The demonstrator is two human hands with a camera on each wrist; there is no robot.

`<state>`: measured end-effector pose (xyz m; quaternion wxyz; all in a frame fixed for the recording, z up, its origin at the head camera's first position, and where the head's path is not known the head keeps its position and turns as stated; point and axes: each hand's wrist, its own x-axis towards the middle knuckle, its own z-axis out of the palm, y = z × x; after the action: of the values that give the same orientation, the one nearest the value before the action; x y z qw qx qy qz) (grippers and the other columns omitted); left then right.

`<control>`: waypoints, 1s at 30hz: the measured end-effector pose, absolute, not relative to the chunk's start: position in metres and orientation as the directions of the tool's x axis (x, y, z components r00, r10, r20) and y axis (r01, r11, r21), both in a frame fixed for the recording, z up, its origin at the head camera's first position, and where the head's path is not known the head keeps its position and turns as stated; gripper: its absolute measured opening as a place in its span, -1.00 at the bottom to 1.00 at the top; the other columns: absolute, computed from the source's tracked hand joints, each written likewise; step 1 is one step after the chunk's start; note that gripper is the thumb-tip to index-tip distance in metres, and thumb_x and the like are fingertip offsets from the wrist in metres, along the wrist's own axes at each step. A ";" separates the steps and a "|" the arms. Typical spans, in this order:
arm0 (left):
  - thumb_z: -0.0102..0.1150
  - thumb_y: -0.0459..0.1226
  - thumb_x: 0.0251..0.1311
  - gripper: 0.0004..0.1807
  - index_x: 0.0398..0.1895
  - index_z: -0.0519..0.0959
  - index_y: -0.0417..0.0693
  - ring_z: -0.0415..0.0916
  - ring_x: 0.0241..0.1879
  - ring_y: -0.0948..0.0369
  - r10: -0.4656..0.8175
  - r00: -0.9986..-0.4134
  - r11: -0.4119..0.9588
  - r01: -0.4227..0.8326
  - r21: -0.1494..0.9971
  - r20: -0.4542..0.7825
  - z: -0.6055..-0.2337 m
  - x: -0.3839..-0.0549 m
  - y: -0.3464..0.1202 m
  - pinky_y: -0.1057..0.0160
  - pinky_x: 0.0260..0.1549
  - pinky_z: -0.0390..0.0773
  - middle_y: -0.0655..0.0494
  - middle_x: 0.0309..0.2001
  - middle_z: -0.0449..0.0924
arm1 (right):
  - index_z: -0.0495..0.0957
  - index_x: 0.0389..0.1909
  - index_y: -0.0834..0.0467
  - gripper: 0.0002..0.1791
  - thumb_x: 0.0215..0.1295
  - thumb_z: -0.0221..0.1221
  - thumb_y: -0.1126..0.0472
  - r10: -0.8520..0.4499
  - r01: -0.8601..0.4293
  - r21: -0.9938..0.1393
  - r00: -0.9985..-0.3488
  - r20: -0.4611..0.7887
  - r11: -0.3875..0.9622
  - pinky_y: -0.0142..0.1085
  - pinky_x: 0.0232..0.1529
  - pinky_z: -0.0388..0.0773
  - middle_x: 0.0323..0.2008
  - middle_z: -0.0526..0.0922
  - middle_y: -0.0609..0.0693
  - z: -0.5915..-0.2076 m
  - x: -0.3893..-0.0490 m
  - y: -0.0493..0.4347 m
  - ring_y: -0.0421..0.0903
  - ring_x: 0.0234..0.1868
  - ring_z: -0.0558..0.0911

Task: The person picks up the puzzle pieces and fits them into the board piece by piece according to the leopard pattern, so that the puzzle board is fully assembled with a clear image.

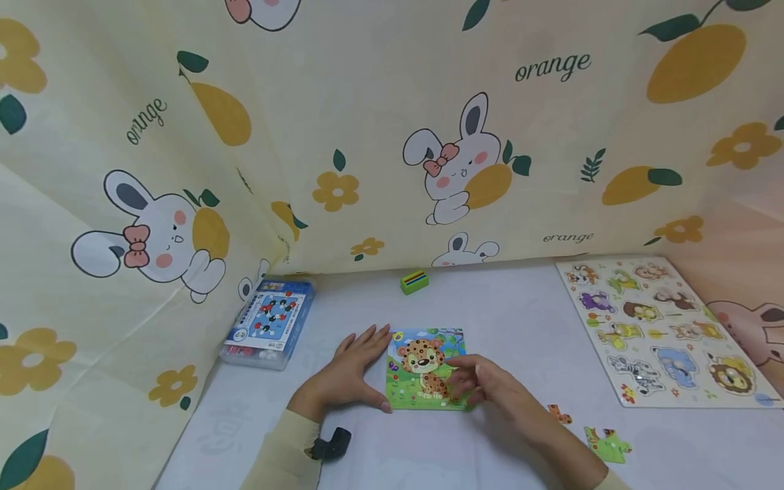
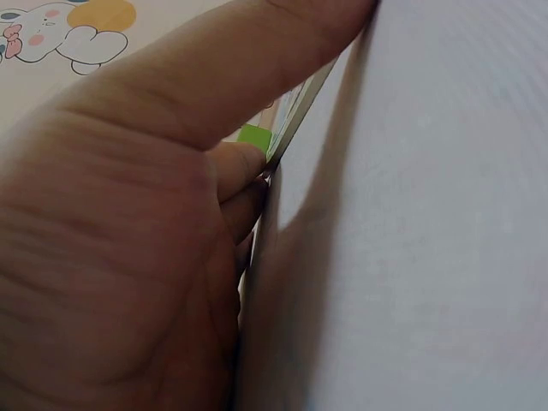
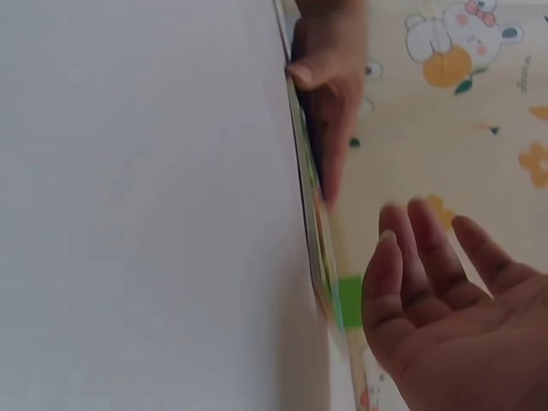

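A square leopard jigsaw puzzle (image 1: 407,391) lies on the white table in the head view, with pieces fitted across its picture. My left hand (image 1: 352,374) rests on the table along the puzzle's left side, fingers straight and spread, thumb by the lower left corner. Over the puzzle's right edge is my right hand (image 1: 499,391), its fingers loosely bent and covering part of the picture. In the right wrist view this hand (image 3: 454,321) is raised above the puzzle with nothing between its fingers. Two loose jigsaw pieces, one brown (image 1: 560,414) and one green (image 1: 608,446), lie near the right forearm.
At the back left stands a blue boxed set (image 1: 269,323) with a molecule picture. A small green block (image 1: 414,282) with coloured stripes sits near the back curtain (image 1: 380,170). A large animal puzzle board (image 1: 667,333) lies to the right.
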<state>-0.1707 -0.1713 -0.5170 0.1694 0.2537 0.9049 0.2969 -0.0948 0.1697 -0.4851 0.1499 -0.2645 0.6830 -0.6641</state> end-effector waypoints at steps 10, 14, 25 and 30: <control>0.78 0.24 -0.23 0.52 0.80 0.07 0.05 -0.39 0.73 0.16 0.566 -0.812 0.683 0.363 0.634 -0.146 -0.516 -0.170 -0.172 -0.09 0.62 -0.47 0.31 0.77 -0.17 | 0.19 0.68 0.18 -0.26 0.78 -0.60 -0.09 -0.582 -0.171 -0.978 -0.787 0.207 -0.117 -0.15 0.23 0.55 0.32 0.48 0.31 -0.490 -0.087 0.235 0.10 0.29 0.53; 0.77 0.26 -0.24 0.53 0.80 0.05 0.08 -0.40 0.73 0.18 0.565 -0.812 0.688 0.365 0.627 -0.148 -0.518 -0.171 -0.172 -0.08 0.62 -0.47 0.33 0.77 -0.18 | 0.15 0.70 0.14 -0.30 0.80 -0.57 -0.07 -0.529 -0.149 -0.985 -0.831 0.170 -0.081 -0.22 0.28 0.51 0.38 0.46 0.25 -0.493 -0.082 0.262 0.05 0.35 0.50; 0.76 0.26 -0.22 0.52 0.80 0.05 0.09 -0.40 0.73 0.18 0.572 -0.809 0.680 0.376 0.629 -0.134 -0.517 -0.170 -0.172 -0.11 0.62 -0.46 0.33 0.77 -0.19 | 0.33 0.60 0.23 -0.47 0.74 0.07 0.20 -0.324 -0.092 -0.907 -0.945 -0.051 0.411 -0.45 0.12 0.58 0.26 0.59 0.16 -0.502 -0.066 0.293 -0.23 0.20 0.62; 0.76 0.27 -0.22 0.52 0.80 0.05 0.10 -0.41 0.72 0.19 0.569 -0.810 0.687 0.373 0.624 -0.142 -0.517 -0.170 -0.172 -0.09 0.62 -0.46 0.35 0.77 -0.19 | 0.53 0.45 0.06 -0.39 0.47 0.43 0.03 -0.397 -0.103 -0.866 -0.911 -0.116 0.490 -0.53 0.15 0.52 0.31 0.54 0.04 -0.510 -0.067 0.292 -0.27 0.20 0.56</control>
<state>-0.1703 -0.1724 -0.5174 0.1646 0.2606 0.9035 0.2979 -0.0673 0.2924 -0.5097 0.1518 -0.1471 0.8496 -0.4832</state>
